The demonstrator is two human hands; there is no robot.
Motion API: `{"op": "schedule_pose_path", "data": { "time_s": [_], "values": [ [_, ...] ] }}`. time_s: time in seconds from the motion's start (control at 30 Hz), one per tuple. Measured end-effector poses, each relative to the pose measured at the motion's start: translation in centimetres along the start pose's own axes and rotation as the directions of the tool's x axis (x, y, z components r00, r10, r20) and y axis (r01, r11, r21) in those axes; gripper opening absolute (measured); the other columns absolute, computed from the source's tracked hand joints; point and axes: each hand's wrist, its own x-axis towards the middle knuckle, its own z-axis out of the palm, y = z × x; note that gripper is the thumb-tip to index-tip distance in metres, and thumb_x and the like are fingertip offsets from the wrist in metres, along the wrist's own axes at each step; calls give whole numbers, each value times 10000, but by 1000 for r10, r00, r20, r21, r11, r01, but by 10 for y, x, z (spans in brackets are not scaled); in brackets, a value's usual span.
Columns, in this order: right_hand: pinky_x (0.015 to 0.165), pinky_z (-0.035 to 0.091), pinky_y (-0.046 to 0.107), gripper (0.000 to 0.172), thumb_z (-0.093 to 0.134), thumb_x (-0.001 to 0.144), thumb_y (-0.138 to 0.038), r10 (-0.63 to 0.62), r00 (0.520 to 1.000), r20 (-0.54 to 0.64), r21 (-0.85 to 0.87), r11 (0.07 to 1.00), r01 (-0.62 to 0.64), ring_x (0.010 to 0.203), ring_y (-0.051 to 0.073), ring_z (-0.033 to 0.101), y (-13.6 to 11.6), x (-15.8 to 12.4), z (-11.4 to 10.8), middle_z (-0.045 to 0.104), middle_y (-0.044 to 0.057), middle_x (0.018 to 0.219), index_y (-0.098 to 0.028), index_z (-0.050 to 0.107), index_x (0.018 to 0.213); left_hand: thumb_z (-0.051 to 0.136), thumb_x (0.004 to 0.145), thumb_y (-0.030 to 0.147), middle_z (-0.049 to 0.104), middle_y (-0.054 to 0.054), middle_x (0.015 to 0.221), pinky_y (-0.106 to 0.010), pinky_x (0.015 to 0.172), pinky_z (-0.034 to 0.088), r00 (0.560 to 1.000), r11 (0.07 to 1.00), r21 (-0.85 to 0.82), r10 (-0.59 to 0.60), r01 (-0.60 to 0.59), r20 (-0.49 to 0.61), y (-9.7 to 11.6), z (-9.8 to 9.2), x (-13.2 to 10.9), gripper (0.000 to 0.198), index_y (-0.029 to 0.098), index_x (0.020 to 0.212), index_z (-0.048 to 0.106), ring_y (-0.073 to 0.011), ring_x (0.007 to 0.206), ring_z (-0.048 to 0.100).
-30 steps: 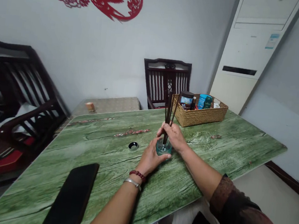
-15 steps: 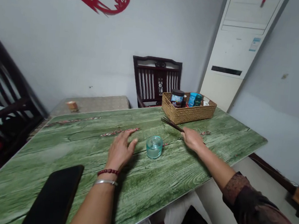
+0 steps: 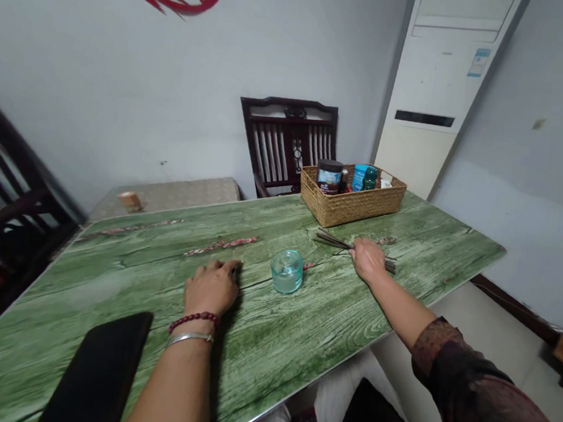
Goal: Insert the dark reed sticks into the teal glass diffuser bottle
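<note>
A small clear blue-green glass jar stands alone on the green wood-grain table. My left hand rests on the table to the left of the jar, fingers curled under, and what they cover is hidden. My right hand lies to the right of the jar, closed over a bundle of thin dark sticks. The sticks lie flat on the table, with their ends fanning out to the left and right of the hand.
A wicker basket with jars and bottles sits at the far side of the table. A black phone lies near my left forearm. A dark wooden chair and a white standing air conditioner are behind the table.
My right hand pulled the sticks out of the jar and laid them on the table to the right. My left hand let go of the jar, moved left and curled its fingers.
</note>
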Motion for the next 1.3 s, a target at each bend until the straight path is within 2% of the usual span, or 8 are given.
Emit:
{"op": "schedule_pose_path", "data": {
  "time_s": [0.23,0.37,0.43,0.53,0.67,0.77,0.87,1.3],
  "values": [
    [938,447,380,332,563,1061,-373,-29,998,-54,-8,1000,29,1153,305,642,1,1,8,700,195,1220,-118,673,1243,451,946,295,700,-230,1301,-583,930,507,1000,1000,-5,-10,10,-19,-3,-2,-2,467,241,1307,741,-457,1192,639],
    [972,421,414,361,592,1048,-425,-59,996,-68,-11,998,58,1151,325,625,0,-2,7,703,195,1206,-119,677,1222,629,838,384,741,-164,1099,-530,935,534,984,934,-355,-25,-41,-178,-4,-4,5,322,225,1103,721,-376,1067,687],
    [989,412,427,364,604,1040,-425,-72,992,-100,10,997,73,1165,335,612,-1,-4,2,700,196,1209,-120,671,1226,705,769,445,733,-104,1040,-473,915,557,964,739,-657,-41,-148,-263,4,-6,7,368,230,1064,650,-309,991,703],
    [1021,408,425,311,631,1023,-372,-150,972,-181,144,974,177,1191,324,597,-6,-9,-10,696,180,1218,-142,661,1231,798,704,483,722,-79,1101,-411,937,566,940,283,-909,-62,-307,-337,29,-8,3,487,237,1051,561,-249,1010,717],
    [1061,449,420,478,817,872,-314,-400,900,-172,545,723,425,1218,281,635,-31,-13,-22,703,125,1274,-199,627,1295,834,740,458,716,-78,1191,-388,980,552,950,77,-947,21,-311,-310,64,-5,-7,497,239,1112,587,-227,1068,714],
    [1058,491,439,808,944,687,-316,-550,831,-88,792,467,393,1228,281,664,-60,-13,-19,686,115,1346,-219,567,1395,847,735,443,730,-76,1151,-408,1025,532,951,56,-951,64,-305,-301,75,1,-8,464,231,1090,636,-239,1088,704],
    [1036,510,418,901,969,623,-337,-597,802,-28,884,359,298,1213,273,668,-84,-12,-9,690,95,1337,-217,548,1411,863,727,423,737,-76,1118,-428,1057,511,954,77,-953,81,-294,-288,75,8,-5,434,225,1059,666,-244,1090,695],
    [858,506,339,715,968,614,-336,-472,880,-56,883,387,264,1006,239,674,-129,-12,9,725,14,1071,-229,629,1234,841,761,455,740,-80,1136,-417,1032,524,965,212,-943,119,-256,-235,55,10,-2,475,224,1145,685,-256,1096,696]
  ]
}}
